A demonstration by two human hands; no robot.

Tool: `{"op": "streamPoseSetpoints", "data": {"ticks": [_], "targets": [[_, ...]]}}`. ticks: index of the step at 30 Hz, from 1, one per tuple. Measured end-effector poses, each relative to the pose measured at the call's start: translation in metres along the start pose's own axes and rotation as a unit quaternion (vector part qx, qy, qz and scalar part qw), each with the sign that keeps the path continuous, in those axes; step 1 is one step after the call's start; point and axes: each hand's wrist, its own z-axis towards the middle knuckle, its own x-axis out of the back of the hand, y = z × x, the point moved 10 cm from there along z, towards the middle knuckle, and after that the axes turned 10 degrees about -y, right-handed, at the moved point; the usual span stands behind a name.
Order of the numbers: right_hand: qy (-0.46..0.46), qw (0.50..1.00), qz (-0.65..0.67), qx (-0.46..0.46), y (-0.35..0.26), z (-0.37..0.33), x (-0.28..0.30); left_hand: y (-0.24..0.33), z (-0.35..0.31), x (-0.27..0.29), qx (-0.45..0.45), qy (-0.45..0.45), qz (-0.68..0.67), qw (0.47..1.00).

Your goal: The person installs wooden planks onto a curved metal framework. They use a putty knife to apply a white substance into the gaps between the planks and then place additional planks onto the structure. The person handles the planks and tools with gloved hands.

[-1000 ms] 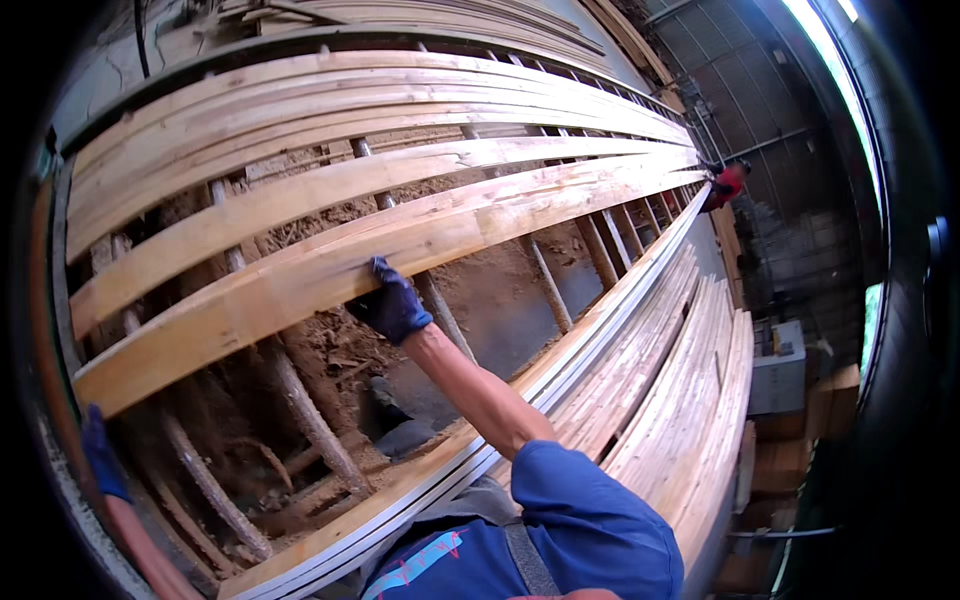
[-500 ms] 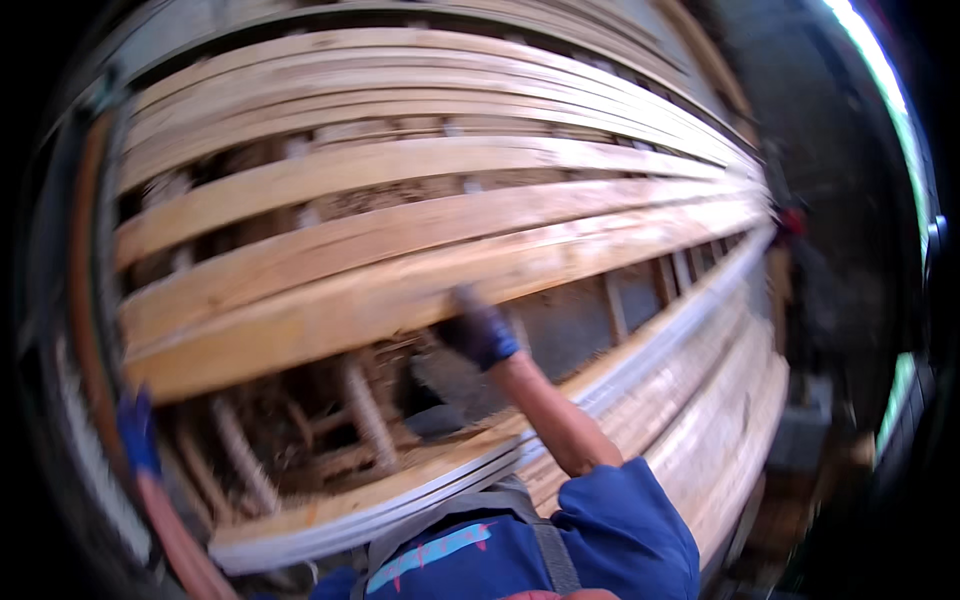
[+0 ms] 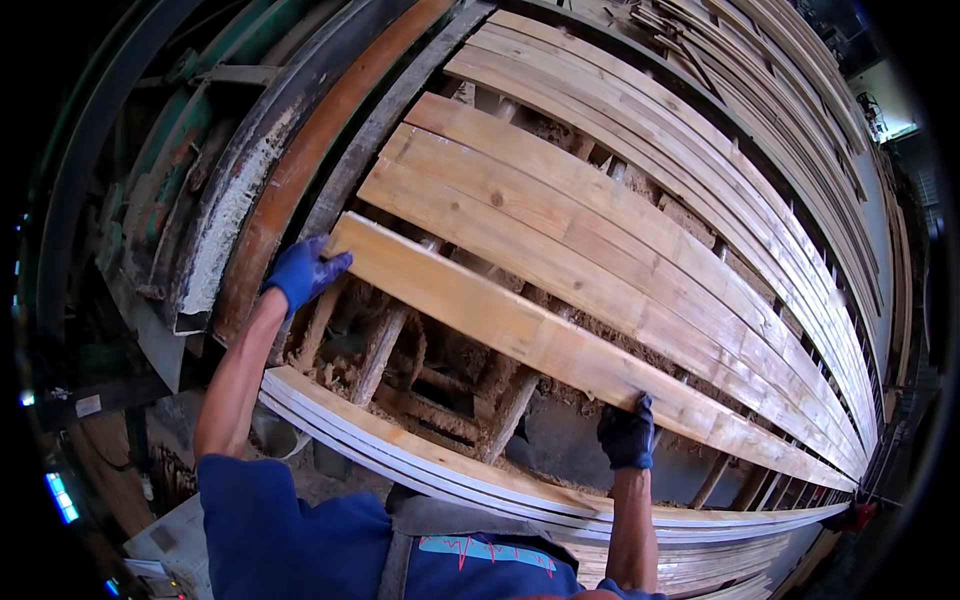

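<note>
A long wooden plank [image 3: 480, 300] runs from upper left to lower right, apart from the other boards and tilted so its broad face is toward me. My left hand [image 3: 302, 272], in a blue glove, is closed at the plank's left end. Farther along, my right hand [image 3: 628, 436], in a dark blue glove, grips the near edge, its fingertips against the wood. Just beyond lie several flat boards [image 3: 560, 235] side by side. Rollers [image 3: 381, 352] with sawdust on them show below the plank.
A pale-edged stack of boards [image 3: 420, 445] crosses in front of my body. On the left are a rusty brown rail [image 3: 300, 170] and green machine parts [image 3: 150, 190]. More strips of wood [image 3: 760, 90] lie at the far side. Something red [image 3: 855, 517] shows at the far right end.
My view has swung toward the left end of the boards. The nearest plank now stands apart from the others and tilts. My right hand, blurred before, now grips its near edge.
</note>
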Motion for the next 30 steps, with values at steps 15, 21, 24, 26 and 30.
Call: {"op": "streamPoseSetpoints", "data": {"ticks": [15,21,24,26,30], "targets": [[0.043,0.996,-0.069,-0.043,0.015,-0.005,0.027,0.015,-0.028,0.007,-0.023,-0.100,0.128,0.986],[0.030,0.996,-0.085,0.015,-0.011,0.016,0.004,0.016,-0.008,0.006,-0.028,0.029,0.085,0.996],[0.070,0.988,-0.125,0.063,-0.026,0.029,0.006,0.036,0.018,0.009,-0.058,0.055,0.091,0.993],[0.081,0.986,-0.142,0.039,-0.028,0.027,0.002,0.047,0.025,0.010,-0.070,0.014,0.038,0.997],[0.075,0.989,-0.119,0.035,-0.008,0.000,0.010,0.025,-0.012,-0.002,-0.060,-0.031,-0.016,0.998]]}}
